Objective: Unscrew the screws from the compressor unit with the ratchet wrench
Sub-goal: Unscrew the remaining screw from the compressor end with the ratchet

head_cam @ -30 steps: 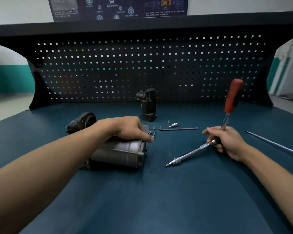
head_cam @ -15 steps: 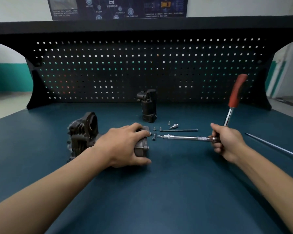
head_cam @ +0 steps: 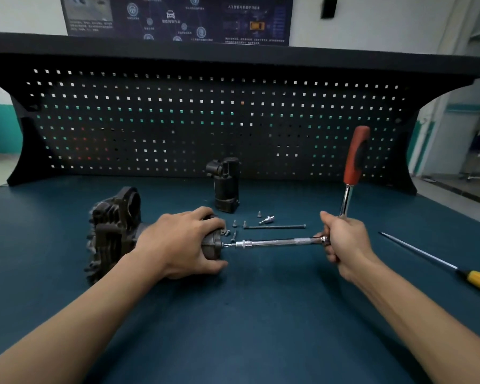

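The grey finned compressor unit (head_cam: pixel 114 231) lies on its side on the blue bench top. My left hand (head_cam: pixel 183 242) grips its cylindrical right end. My right hand (head_cam: pixel 344 239) grips the ratchet wrench (head_cam: pixel 347 195) at its head, with the red handle pointing up. The wrench's long chrome extension bar (head_cam: pixel 277 241) runs level to the left, and its tip meets the right end face of the compressor. Loose screws (head_cam: pixel 234 223) and a long bolt (head_cam: pixel 275 226) lie just behind the bar.
A black cylindrical part (head_cam: pixel 225 187) stands upright behind the screws. A small socket bit (head_cam: pixel 267 219) lies near the long bolt. A yellow-handled screwdriver (head_cam: pixel 438 263) lies at the right. The black pegboard (head_cam: pixel 205 126) closes off the back of the bench.
The extension bar swung up from pointing at the bench to level, then moved left until its tip reached the compressor's end. My left hand shifted from the top to grip the unit's end.
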The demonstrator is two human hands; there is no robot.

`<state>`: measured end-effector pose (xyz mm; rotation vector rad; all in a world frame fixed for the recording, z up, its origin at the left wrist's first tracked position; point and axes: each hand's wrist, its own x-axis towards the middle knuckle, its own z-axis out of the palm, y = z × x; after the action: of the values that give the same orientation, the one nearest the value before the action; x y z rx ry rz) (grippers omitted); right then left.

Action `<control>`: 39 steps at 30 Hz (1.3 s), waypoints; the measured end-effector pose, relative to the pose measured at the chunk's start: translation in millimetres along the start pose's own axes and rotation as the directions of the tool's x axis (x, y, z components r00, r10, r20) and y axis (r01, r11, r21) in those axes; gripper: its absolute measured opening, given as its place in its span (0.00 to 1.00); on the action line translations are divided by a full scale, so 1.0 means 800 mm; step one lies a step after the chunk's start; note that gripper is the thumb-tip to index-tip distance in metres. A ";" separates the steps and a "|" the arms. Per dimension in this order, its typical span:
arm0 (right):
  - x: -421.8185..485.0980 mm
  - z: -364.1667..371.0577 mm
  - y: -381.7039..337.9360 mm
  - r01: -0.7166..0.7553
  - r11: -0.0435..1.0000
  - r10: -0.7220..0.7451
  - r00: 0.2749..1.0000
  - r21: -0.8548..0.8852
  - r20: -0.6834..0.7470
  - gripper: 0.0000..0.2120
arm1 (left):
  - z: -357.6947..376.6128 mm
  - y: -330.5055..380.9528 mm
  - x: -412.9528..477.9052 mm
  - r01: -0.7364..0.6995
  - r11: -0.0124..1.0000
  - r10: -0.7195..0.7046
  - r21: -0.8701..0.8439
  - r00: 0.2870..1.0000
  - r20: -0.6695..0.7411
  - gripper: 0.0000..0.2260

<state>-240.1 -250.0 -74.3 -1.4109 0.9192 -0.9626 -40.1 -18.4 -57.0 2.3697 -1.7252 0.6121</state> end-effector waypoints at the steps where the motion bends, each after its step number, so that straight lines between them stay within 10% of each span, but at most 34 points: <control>1: -0.001 0.000 0.000 0.002 1.000 -0.002 1.000 0.000 -0.009 0.15 | 0.001 0.000 0.000 0.003 1.000 -0.003 0.006 1.000 0.002 0.35; 39: -0.012 -0.002 -0.001 -0.131 0.991 0.133 0.989 -0.028 0.059 0.15 | 0.008 0.001 -0.003 0.055 0.997 -0.051 0.049 0.996 -0.074 0.37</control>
<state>-244.7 -241.8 -74.2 -1.3742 0.9689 -0.8080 -39.8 -18.7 -63.5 2.3875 -1.6302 0.7328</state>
